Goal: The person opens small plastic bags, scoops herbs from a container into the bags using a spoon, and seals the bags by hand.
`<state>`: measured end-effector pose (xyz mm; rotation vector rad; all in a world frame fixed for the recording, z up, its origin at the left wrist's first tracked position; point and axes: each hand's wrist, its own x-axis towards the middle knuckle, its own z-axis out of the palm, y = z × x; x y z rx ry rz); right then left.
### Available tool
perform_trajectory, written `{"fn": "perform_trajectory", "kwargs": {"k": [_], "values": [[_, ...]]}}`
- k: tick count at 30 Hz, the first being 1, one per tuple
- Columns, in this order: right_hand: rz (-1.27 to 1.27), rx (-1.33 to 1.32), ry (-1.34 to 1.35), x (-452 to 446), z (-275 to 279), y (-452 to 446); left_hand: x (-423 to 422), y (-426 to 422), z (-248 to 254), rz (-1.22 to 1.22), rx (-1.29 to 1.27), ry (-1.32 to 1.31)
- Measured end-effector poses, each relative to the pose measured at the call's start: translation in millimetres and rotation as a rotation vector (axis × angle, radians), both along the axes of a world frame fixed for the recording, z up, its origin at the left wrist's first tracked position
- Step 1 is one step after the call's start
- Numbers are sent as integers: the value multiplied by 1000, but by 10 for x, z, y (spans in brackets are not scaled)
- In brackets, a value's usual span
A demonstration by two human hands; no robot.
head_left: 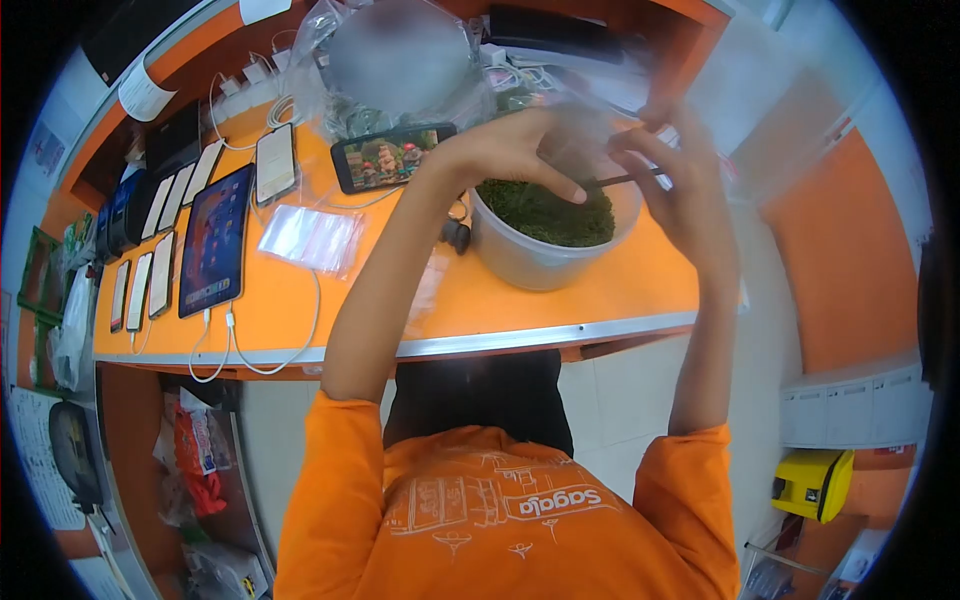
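A translucent round plastic tub (540,265) holds green moss (550,215) and stands close to the table's front edge. Over the moss reaches my left hand (530,150), its thumb stretched out and apart from the fingers, which are blurred at the far side of the tub. My right hand (682,190) is raised at the tub's right rim. Between its fingers is a thin dark stick-like tool (625,180), pointing left toward my left thumb. What the tool's tip touches cannot be made out.
Left of the tub lie a phone (390,160) with a colourful picture, small clear plastic bags (312,238), a tablet (215,240) and several more phones. A large clear plastic bag (400,60) stands behind. White cables cross the orange table (450,315).
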<state>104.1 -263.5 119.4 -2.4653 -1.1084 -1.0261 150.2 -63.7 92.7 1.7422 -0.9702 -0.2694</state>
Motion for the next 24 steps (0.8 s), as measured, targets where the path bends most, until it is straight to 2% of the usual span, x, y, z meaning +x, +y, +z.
{"fn": "perform_trajectory", "kwargs": {"k": [2,5,8,11,14,17,20,23,24], "values": [[-26,-30,-6,0,29,-61,27,60,7,43,197,-357],[-46,-107,11,41,94,-137,21,6,112,23,848,-356],[-10,-133,57,117,165,-181,-85,-82,242,67,966,-307],[54,-113,88,185,170,-201,99,17,44,32,906,-419],[86,-152,79,215,120,-179,-73,87,113,66,791,-514],[117,-131,153,313,88,-177,-185,75,231,123,814,-362],[100,-135,182,245,107,-66,-61,87,-62,254,303,-587],[165,-48,176,290,73,-15,-94,35,-71,449,166,-550],[185,-47,186,273,77,17,-88,40,-74,441,124,-556]]}}
